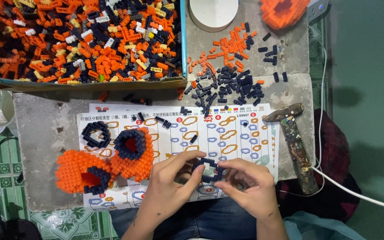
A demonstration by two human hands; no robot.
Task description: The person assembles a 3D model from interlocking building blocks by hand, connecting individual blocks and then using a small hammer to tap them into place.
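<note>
From up here I see both hands meeting low over the grey tabletop (45, 120). My left hand (170, 182) and right hand (247, 184) are pinched from either side on a small ring of dark navy bricks (207, 170), thumbs and fingertips closed on its rim. The ring hangs just above the lower edge of a printed instruction sheet (227, 133) that lies flat on the tabletop. I think the ring is a closed loop, though the fingers cover part of it.

To the left, on the same sheet, stand two orange brick pieces with navy openings: one (132, 155) upright near my left hand, the other (78, 171) lying on its side beside it. A loose navy ring (96, 134) lies just above them.

Farther up, a shallow box (81, 40) is filled with orange, black, white and yellow bricks. Right of it are sorted loose piles: orange bricks (225, 46) and navy bricks (230, 86). A worn hammer (294, 142) lies at the right edge of the sheet, with a white cable (352, 191) running past it.
</note>
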